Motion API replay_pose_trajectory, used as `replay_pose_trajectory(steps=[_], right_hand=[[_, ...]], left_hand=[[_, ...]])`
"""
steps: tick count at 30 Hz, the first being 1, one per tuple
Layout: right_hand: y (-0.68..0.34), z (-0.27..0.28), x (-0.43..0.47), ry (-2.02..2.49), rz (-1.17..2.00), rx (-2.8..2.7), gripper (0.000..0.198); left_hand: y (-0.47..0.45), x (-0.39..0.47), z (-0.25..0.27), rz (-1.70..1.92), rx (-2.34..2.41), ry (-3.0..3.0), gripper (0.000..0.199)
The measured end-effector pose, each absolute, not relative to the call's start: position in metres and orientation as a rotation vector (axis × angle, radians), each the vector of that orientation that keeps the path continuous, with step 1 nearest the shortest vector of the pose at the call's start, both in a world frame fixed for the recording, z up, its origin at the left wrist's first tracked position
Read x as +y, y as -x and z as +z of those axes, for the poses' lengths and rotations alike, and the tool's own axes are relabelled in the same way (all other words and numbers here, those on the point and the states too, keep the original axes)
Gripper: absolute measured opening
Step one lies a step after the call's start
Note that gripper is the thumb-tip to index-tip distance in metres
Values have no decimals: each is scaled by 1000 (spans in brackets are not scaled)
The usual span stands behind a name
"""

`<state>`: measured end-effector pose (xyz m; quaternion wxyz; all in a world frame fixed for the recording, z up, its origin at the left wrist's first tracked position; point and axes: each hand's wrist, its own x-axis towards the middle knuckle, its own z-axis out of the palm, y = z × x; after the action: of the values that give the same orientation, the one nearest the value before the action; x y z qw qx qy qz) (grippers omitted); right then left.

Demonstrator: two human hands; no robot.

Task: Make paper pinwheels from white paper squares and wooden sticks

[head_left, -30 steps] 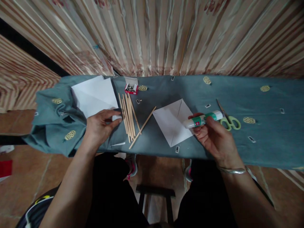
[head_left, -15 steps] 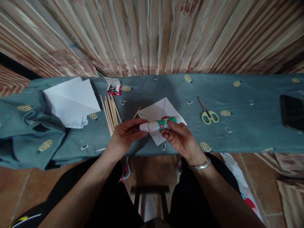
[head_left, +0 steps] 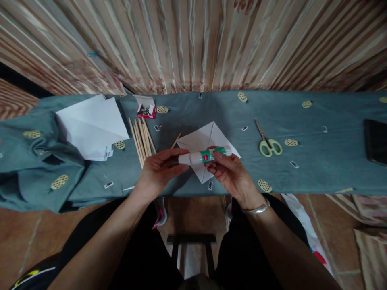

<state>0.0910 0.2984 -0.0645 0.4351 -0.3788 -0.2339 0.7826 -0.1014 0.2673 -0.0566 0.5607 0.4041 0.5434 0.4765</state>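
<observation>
A white and green glue stick (head_left: 207, 156) is held level between my hands, above a creased white sheet of paper (head_left: 196, 137). My right hand (head_left: 228, 171) grips its green-labelled end, thumb on top. My left hand (head_left: 161, 169) pinches the white cap (head_left: 184, 159) at the other end. Cap and tube are in line and look to be touching; I cannot tell whether the cap is fully on. The paper lies on the table with diagonal folds, partly hidden beneath the glue stick and fingers.
Left of the paper lie several wooden sticks (head_left: 139, 139), with a small red box of metal pieces (head_left: 146, 111) behind them. Further left is a stack of white paper (head_left: 93, 129). Green-handled scissors (head_left: 269, 146) and a dark phone-like object (head_left: 375, 141) lie on the right.
The cap in my left hand now lines up more closely with the tube. The glue stick has turned slightly in my grip, and the whole view has shifted a little.
</observation>
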Motion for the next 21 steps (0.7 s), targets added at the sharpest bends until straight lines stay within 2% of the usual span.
replay_pose_trajectory(steps=[6,21], right_hand=[[-87,-66,297,945,1925,-596,27],[-80,-73,289,917,1966,-639,28]], left_hand=[[102,266,-55,1100,1345,-1047,38],[104,257,-53,1123,1514,-1608,25]])
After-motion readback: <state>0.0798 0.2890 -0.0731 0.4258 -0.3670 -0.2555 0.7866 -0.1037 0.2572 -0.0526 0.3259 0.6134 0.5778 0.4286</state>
